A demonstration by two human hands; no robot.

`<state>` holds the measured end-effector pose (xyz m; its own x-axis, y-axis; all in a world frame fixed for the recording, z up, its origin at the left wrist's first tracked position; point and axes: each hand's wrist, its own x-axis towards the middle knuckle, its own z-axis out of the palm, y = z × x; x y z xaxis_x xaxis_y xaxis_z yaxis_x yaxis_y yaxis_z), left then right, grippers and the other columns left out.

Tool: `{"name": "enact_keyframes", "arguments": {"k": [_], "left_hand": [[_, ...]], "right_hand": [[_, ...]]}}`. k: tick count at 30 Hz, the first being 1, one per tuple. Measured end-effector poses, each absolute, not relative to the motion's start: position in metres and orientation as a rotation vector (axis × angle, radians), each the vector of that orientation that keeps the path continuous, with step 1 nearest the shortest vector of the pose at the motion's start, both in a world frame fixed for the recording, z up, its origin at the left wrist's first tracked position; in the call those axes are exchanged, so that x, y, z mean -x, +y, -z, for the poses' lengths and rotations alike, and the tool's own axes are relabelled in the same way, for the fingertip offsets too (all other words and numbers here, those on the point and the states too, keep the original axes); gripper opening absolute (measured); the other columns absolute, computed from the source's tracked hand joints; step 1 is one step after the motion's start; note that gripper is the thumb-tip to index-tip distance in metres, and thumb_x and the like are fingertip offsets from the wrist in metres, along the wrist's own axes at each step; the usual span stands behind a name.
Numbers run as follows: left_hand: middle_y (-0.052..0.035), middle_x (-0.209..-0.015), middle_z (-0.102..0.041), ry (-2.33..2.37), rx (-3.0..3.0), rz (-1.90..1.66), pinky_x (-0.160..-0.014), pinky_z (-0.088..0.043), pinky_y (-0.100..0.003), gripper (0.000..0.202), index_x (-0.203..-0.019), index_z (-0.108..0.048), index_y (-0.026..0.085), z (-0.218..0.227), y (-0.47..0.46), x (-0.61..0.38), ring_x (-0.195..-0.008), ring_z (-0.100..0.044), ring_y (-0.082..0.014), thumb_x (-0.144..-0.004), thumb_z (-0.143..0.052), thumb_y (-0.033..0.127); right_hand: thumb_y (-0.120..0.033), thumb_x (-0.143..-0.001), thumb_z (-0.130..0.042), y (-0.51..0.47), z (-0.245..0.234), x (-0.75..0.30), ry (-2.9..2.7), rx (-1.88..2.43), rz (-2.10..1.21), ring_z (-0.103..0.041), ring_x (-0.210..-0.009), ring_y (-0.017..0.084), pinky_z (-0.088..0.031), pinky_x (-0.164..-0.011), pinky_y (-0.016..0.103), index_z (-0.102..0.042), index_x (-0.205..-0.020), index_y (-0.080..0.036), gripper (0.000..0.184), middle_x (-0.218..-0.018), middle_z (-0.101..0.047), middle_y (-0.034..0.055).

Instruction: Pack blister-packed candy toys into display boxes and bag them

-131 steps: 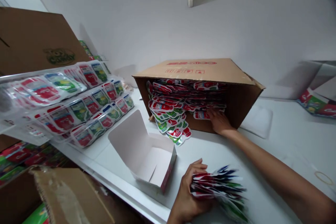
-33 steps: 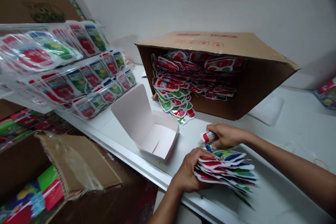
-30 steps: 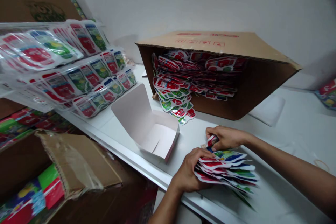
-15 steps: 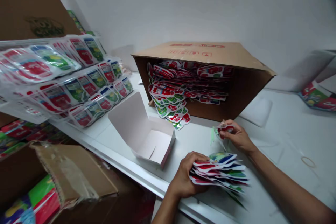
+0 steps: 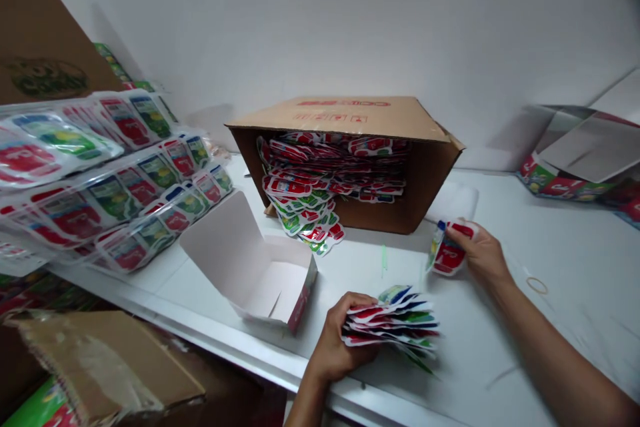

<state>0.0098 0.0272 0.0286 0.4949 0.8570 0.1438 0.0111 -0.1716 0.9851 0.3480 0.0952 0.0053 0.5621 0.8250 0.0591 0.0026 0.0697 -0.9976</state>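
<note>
My left hand (image 5: 336, 341) is closed round a fanned stack of colourful flat packets (image 5: 395, 320) resting on the white table (image 5: 500, 360). My right hand (image 5: 479, 252) pinches a small red and white packet (image 5: 449, 253) a little above the table, to the right of the stack. Behind them a brown cardboard box (image 5: 365, 121) lies on its side, stuffed with more packets (image 5: 320, 187) that spill out of its open front. An open white carton (image 5: 250, 267) sits left of the stack.
Clear trays of packets (image 5: 115, 187) are piled at the left, overhanging the table edge. A brown box (image 5: 105, 367) stands below. Flattened printed cartons (image 5: 575, 160) lie at the far right. A rubber band (image 5: 537, 285) rests on the table.
My right hand left the box, took a small packet at the stack and lifted it away to the right. My left hand kept hold of the stack.
</note>
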Motion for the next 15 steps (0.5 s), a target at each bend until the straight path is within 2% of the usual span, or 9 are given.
{"name": "enact_keyframes", "arguments": {"k": [3, 9, 11, 15], "left_hand": [[-0.0081, -0.110, -0.065, 0.768, -1.574, -0.894, -0.089, -0.048, -0.032, 0.046, -0.106, -0.061, 0.018, -0.029, 0.028, -0.010, -0.102, -0.064, -0.0244, -0.062, -0.074, 0.013], [-0.0079, -0.111, -0.064, 0.769, -1.561, -0.872, -0.088, -0.048, -0.031, 0.046, -0.107, -0.060, 0.017, -0.028, 0.028, -0.010, -0.100, -0.064, -0.0241, -0.063, -0.074, 0.014], [-0.0080, -0.111, -0.065, 0.777, -1.562, -0.868, -0.088, -0.048, -0.032, 0.045, -0.106, -0.060, 0.017, -0.028, 0.028, -0.010, -0.100, -0.064, -0.0239, -0.064, -0.074, 0.015], [-0.0082, -0.111, -0.065, 0.793, -1.556, -0.867, -0.087, -0.049, -0.031, 0.044, -0.104, -0.060, 0.017, -0.030, 0.028, -0.011, -0.099, -0.064, -0.0241, -0.063, -0.076, 0.017]], "right_hand": [[-0.039, -0.056, -0.084, 0.105, -0.001, -0.395, -0.611, 1.476, -0.642, -0.065, -0.063, 0.016, -0.057, -0.059, 0.027, -0.064, -0.091, -0.020, 0.044, -0.076, -0.069, -0.0010], [-0.024, -0.061, -0.081, 0.127, 0.005, -0.442, -0.469, 1.551, -0.655, -0.065, -0.060, 0.016, -0.057, -0.056, 0.028, -0.062, -0.086, -0.018, 0.032, -0.072, -0.068, -0.0009], [-0.022, -0.068, -0.079, 0.135, 0.004, -0.448, -0.432, 1.595, -0.665, -0.063, -0.059, 0.014, -0.055, -0.054, 0.026, -0.062, -0.086, -0.015, 0.026, -0.071, -0.067, -0.0010], [-0.025, -0.088, -0.066, 0.148, -0.001, -0.461, -0.400, 1.650, -0.692, -0.062, -0.064, 0.010, -0.054, -0.056, 0.023, -0.062, -0.094, -0.013, 0.014, -0.081, -0.065, -0.0009]]}}
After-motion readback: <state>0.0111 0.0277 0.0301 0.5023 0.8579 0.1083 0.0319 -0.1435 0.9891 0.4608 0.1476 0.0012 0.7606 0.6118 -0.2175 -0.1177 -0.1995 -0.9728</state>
